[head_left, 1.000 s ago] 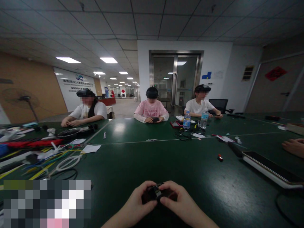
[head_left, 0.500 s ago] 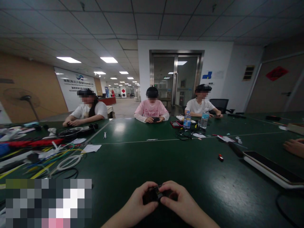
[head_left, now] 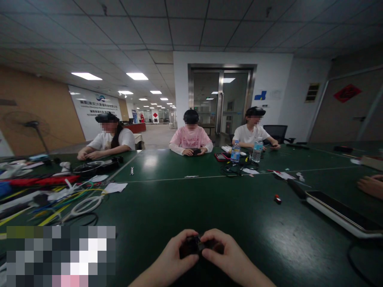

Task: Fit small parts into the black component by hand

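At the near edge of the dark green table (head_left: 155, 211), my left hand (head_left: 181, 252) and my right hand (head_left: 223, 250) meet around a small black object (head_left: 197, 243). Thumbs and fingertips of both hands close on it from either side. Its kind cannot be made out, since the fingers cover most of it and the space under the palms is dark. A small red and black piece (head_left: 277, 199) lies farther off to the right, apart from both hands.
Cables (head_left: 86, 205) and tools crowd the left side. A flat device with a dark screen (head_left: 341, 211) lies at right, near another person's hand (head_left: 371, 185). Two bottles (head_left: 235, 151) and a small wrench (head_left: 132, 171) are farther back. Several people sit across the table.
Both hands keep their grip on the small black object, which has tilted slightly between the fingertips. Nothing else on the table has visibly moved.
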`<state>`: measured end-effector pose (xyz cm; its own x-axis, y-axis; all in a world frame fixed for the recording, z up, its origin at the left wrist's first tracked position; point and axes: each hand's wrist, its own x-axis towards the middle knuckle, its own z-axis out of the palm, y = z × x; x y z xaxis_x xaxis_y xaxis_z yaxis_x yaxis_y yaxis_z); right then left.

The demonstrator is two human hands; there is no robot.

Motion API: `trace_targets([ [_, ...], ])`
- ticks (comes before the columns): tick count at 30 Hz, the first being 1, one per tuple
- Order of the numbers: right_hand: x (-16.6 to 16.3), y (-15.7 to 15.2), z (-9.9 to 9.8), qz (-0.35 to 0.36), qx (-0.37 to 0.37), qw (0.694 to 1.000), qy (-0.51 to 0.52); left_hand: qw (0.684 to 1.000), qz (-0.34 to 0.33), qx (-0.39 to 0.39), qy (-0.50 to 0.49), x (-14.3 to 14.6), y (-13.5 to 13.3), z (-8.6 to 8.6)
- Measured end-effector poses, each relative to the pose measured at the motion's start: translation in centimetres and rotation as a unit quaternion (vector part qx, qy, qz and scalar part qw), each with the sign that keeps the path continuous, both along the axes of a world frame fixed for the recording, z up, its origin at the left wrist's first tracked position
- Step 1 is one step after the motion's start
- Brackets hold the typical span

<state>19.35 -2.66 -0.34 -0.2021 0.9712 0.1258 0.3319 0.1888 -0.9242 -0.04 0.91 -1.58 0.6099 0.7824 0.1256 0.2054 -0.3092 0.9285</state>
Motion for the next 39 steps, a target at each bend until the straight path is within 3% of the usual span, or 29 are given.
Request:
trace_targets([
  [21, 0.1, 0.27, -0.58, 0.002, 0.009, 1.0, 0.022, 0.999, -0.01, -0.023, -0.037, 0.06, 0.16, -0.57],
  [31, -0.09, 0.18, -0.74, 0.009, 0.0, 0.999, 0.035, 0.999, -0.005, -0.034, -0.037, 0.18, -0.09, 0.39],
  [39, -0.45, 0.1, -0.54, 0.012, -0.003, 1.0, 0.025, 0.996, -0.018, -0.052, -0.064, 0.11, 0.34, -0.43],
])
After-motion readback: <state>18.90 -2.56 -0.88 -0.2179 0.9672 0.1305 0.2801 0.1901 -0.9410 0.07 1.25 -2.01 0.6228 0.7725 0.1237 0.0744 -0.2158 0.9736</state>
